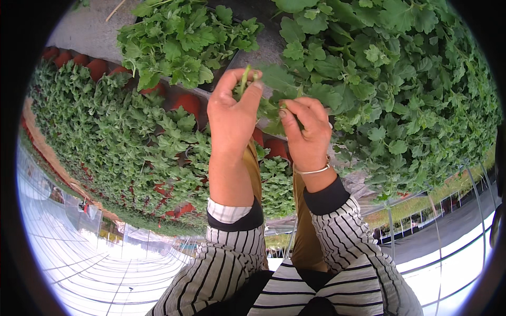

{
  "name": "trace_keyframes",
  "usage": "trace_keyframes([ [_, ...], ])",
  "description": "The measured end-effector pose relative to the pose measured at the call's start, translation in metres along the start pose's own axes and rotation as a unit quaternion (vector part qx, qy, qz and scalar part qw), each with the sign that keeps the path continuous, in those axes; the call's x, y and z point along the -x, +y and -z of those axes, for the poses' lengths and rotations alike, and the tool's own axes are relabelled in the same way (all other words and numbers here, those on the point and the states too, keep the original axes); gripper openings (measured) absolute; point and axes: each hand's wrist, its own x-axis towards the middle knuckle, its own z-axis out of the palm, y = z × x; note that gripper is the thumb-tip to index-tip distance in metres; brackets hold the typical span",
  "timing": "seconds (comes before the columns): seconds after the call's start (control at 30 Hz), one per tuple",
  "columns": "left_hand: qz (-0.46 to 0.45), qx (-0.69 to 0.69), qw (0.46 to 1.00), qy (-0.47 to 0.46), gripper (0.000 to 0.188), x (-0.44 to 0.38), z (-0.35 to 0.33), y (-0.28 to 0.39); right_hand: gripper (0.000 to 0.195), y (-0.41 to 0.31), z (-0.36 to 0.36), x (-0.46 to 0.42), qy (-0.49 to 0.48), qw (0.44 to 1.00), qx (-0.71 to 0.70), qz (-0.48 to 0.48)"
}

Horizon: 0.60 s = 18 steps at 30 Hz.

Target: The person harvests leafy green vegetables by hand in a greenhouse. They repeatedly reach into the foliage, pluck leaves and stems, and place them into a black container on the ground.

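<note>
Cut green stems (245, 79) stick up between the thumb and fingers of my left hand (233, 110). Close by on the right, my right hand (308, 126) pinches a small green piece of plant between thumb and forefinger. Lobed green leaves (278, 77) show between and just beyond the two hands; which hand holds them I cannot tell. A bangle sits on my right wrist. Ahead of my left hand, a heap of leafy cuttings (178, 43) lies over a dark tray (227, 65), whose edge shows only in part.
A dense mass of leafy plants (395, 91) fills the right side. To the left stand rows of potted plants (118, 138) in red-brown pots (185, 106). Grey ground (91, 31) shows at the upper left, with a thin straw-coloured stick (115, 10) on it. Thin hoop poles (390, 229) rise at the lower right.
</note>
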Motion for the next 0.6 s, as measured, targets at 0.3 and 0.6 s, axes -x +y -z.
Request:
trace_keyframes([
  [0.3, -0.093, -0.257, 0.938, -0.211, 0.043, 0.01, 0.036, 0.003, 0.02, -0.044, 0.021, 0.013, 0.056, 0.909, -0.329, -0.249],
  [0.6, -0.19, -0.557, 0.784, 0.197, 0.052, -0.091, 0.134, 0.037, 0.025, -0.045, 0.002, 0.039, -0.171, 0.938, -0.243, -0.178],
])
